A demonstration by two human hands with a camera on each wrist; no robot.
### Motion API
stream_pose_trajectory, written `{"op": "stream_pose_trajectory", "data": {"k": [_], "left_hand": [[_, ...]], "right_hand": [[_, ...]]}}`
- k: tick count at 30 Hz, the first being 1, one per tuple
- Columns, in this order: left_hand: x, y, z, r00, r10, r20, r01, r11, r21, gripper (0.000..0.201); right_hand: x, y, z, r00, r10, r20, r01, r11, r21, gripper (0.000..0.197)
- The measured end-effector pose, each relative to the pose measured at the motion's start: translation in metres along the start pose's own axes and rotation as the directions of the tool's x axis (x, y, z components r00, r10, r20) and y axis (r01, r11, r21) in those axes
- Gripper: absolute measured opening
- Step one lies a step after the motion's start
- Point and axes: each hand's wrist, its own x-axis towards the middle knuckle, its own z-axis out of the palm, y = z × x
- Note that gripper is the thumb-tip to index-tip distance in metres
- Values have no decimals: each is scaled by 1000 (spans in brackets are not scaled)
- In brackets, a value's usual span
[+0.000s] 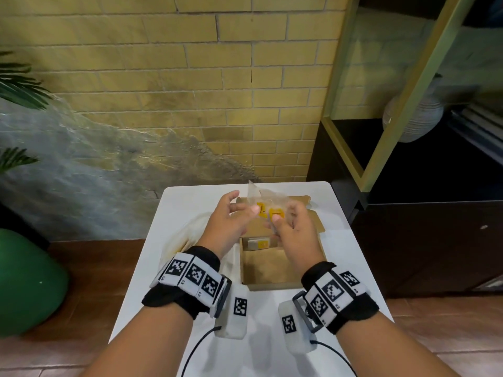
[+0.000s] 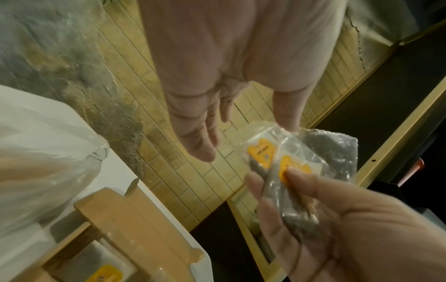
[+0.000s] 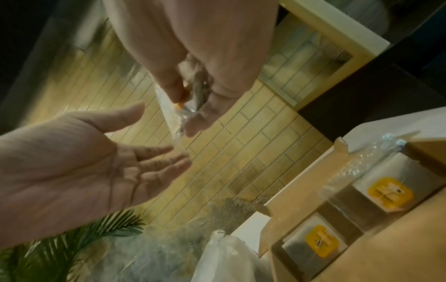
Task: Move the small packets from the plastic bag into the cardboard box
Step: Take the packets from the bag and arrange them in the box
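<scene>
here the right hand [image 1: 292,227] pinches two clear packets with yellow labels [image 2: 284,162] between thumb and fingers, held in the air above the open cardboard box [image 1: 268,276], presumably so they can be lowered straight in. the left hand [image 1: 227,221] is spread, fingers apart and holding nothing, just beside the packets; whether it touches the loose film cannot be told. the white plastic bag [image 1: 187,235] lies on the white bench [image 1: 351,268] to the left of the box, close enough for short transfers.

the head view shows the overall layout, but only one label inside the box. the right wrist view shows two packets already in the box [image 3: 357,215], lying flat side by side. the left wrist view alone shows that the right-hand grip holds two packets, not one.
</scene>
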Motion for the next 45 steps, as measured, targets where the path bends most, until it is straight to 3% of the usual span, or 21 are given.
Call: {"op": "stream_pose_trajectory", "data": {"k": [2,3,5,9,12,16,21,23,26,29,31,35,41,45], "left_hand": [[1,-1,1,1000,-13,21,13,1000,-4,66],[2,-1,2,1000,2,18,-1,999,-36,65],[3,-1,3,996,84,-43,-88,992,-88,54],[9,0,-3,957,224,-182,-226,974,10,42],[11,-1,-7,965,222,-139,-216,975,55,29],[8,-5,-6,976,217,-5,-215,970,117,16],[11,-17,-25,990,99,-101,-78,979,190,18],[16,-32,-41,986,18,-167,46,927,373,17],[22,-59,-60,970,-145,-195,237,736,634,24],[18,-87,-66,949,-294,-116,266,542,797,29],[15,-101,-65,943,-325,-68,247,548,799,29],[14,-107,-61,939,-325,-111,288,567,772,14],[16,-94,-58,947,-239,-213,287,342,895,27],[20,-94,-60,922,-282,-266,347,295,890,30]], "right_hand": [[0,-4,3,999,17,32,-19,997,73,18],[0,-6,4,999,18,52,-22,996,84,17],[-1,-7,5,996,24,83,-32,994,102,14],[4,-4,2,998,24,66,-25,999,23,11],[8,-1,1,998,28,48,-28,1000,-3,15],[10,1,7,990,22,142,-8,995,-100,19],[11,8,8,995,84,62,-70,976,-205,13],[11,10,7,993,106,55,-91,967,-237,13],[10,11,7,990,131,55,-114,964,-240,21],[9,11,9,989,140,53,-123,960,-251,24],[8,11,10,988,146,51,-129,959,-252,22],[7,11,9,985,163,60,-140,950,-279,20],[6,14,9,979,189,76,-147,915,-377,23],[6,15,6,973,216,85,-165,902,-400,29]]}}
